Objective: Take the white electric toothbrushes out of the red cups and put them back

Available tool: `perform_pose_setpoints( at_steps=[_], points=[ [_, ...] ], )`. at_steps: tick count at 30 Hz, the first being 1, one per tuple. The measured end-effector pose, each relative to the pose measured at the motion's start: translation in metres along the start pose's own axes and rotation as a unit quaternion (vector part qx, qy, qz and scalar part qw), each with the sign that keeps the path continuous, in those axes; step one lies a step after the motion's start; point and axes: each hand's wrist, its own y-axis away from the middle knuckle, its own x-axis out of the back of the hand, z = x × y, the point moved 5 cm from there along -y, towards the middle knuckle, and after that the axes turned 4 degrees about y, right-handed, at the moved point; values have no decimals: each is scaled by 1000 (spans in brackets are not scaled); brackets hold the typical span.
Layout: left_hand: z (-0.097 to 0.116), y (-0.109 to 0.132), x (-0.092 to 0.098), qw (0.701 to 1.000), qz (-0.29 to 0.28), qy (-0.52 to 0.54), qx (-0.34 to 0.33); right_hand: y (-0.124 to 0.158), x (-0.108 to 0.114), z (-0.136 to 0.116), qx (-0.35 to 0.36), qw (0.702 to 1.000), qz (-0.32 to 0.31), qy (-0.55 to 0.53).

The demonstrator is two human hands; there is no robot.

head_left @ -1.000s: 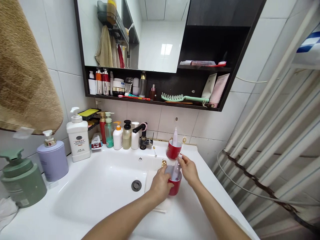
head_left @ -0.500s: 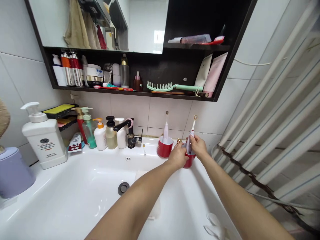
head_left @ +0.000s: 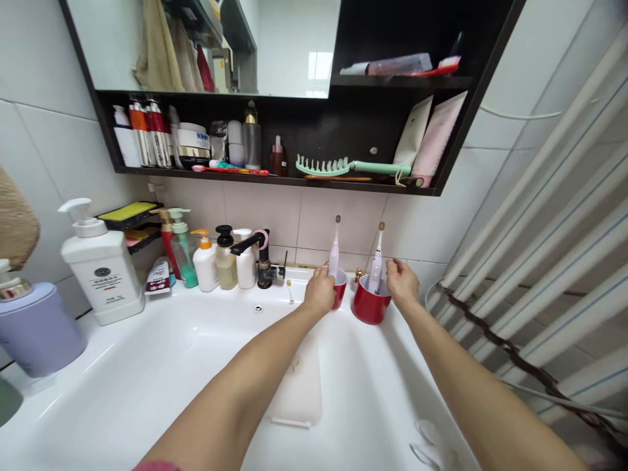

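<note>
Two red cups stand on the sink's back ledge. My left hand [head_left: 321,290] is wrapped round the left side of the left red cup [head_left: 340,292], partly hiding it. A pale pink electric toothbrush [head_left: 334,256] leans upright in that cup. Inside the right red cup [head_left: 371,307] stands another electric toothbrush [head_left: 376,265], with a patterned neck. Just right of this cup, my right hand [head_left: 403,282] is open with nothing in it, its fingers bent near the rim; whether they touch is unclear.
A white sink [head_left: 196,366] spans the front, with a pale flat container [head_left: 297,392] in it. Left of the black faucet [head_left: 263,255] stand several pump bottles. A dark mirror cabinet [head_left: 294,186] hangs above, holding toiletries and a green hairbrush [head_left: 324,167]. White pipes [head_left: 549,216] line the right.
My right hand has let go of the patterned toothbrush, which now stands in the right cup. My left hand has moved left from the right cup to the left one.
</note>
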Motion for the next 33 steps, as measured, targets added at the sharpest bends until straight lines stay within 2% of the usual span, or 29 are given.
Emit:
perform_pose_setpoints(
  at_steps=[2,3,4,6,9,12,15,18,22,25,30,33],
  points=[
    [-3,12,5,1000,-12,-3,0,16,8,-17,4,1000,19,-4],
    [-4,22,7,1000,-16,-4,-3,27,8,-26,10,1000,9,-19],
    [-4,33,9,1000,-20,-4,-6,39,5,-34,20,999,-13,-37],
    [-5,59,12,1000,-27,-5,-8,66,-10,-48,30,991,-96,-88],
    [-11,101,17,999,-38,-10,8,109,-37,-57,24,974,-190,-117],
    [-18,133,21,998,-43,-16,35,144,-56,-60,18,960,-247,-132],
    [-24,152,23,997,-41,-17,57,164,-62,-65,15,952,-266,-154],
    [-29,161,21,996,-40,-3,75,167,-54,-73,5,953,-244,-179],
    [-31,166,19,996,-36,31,80,158,-29,-84,-18,955,-190,-229],
    [-32,170,26,994,-12,84,76,154,-11,-85,-69,932,-166,-316],
    [-42,170,49,969,47,205,126,164,-4,-85,-120,886,-208,-397],
    [-41,163,53,957,50,249,136,179,-10,-92,-111,859,-277,-416]
  ],
)
